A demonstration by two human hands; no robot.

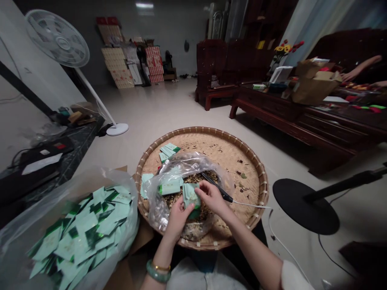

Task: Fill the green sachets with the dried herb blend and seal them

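Head view. My left hand (pixel 178 214) and right hand (pixel 212 197) are both at the stack (pixel 191 192) of pale green packets, held over the clear bag (pixel 157 215) on the tray (pixel 263 173). From my left fingers the stack lies at 1 o'clock; from my right fingers, at 8 to 9 o'clock. Its long axis runs roughly 12 to 6, the far end leaning slightly toward 11. Neither hand is nearer; both are in contact.

Left fingers: closed, thumb flat on the near end of the stack, the others curled at its left edge. Right fingers: nearly together, thumb and forefinger pinching the upper right edge; the grip beneath is hidden.

Dried bits (pixel 193 177) show in the bag around the stack. A black tool (pixel 226 195) with a white cord (pixel 250 205) lies just beyond my right hand; contact cannot be confirmed. Loose packets (pixel 169 150) lie at 10 to 11 o'clock on the tray. A big bag (pixel 128 181) of packets stands at 9 o'clock.
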